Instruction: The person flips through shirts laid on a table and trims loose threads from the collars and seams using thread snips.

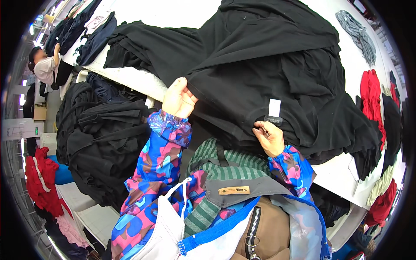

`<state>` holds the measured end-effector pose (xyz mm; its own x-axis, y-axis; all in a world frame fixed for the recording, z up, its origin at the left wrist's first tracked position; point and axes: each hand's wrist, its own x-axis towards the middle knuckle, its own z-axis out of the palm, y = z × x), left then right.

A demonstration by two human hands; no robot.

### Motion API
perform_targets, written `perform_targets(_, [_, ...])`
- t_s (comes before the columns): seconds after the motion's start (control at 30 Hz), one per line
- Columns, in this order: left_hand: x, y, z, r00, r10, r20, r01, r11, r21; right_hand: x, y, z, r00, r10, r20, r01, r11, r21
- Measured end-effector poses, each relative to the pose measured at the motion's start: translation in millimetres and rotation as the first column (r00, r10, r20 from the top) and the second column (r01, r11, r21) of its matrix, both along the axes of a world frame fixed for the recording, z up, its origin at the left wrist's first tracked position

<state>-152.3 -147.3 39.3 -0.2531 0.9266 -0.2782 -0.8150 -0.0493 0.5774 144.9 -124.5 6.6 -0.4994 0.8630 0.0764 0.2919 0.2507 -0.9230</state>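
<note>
A large black garment [260, 69] lies spread and folded over the white table in front of me. My left hand [179, 99] is closed on its edge, pinching the cloth between thumb and fingers and holding it up a little at the table's near side. My right hand [269, 138] is closed on the garment's near edge, just below a white label [274, 108] and a small dark label [273, 120] sewn to it. Whether anything small sits between the right fingers besides cloth, I cannot tell.
A big heap of black garments [95, 143] fills a container at my left. Red clothes [372, 99] and a grey garment [356, 37] lie on the table's right side. White table [160, 13] shows beyond. At the far left a person [45, 69] stands by dark clothes.
</note>
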Motion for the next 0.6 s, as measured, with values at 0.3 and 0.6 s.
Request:
perform_targets(0.3, [-3.9,-3.7,-2.0,0.989,0.128,0.078,-0.112,0.978,-0.178,-4.8,1.0,2.4,1.000,0.003,-0.014,-0.004,0.998,-0.060])
perform_targets(0.6, [17.0,-4.8,-8.2,0.996,-0.005,0.084,0.013,0.995,-0.098,-45.4,6.9,29.1,0.915,-0.257,-0.311,0.048,0.835,-0.548])
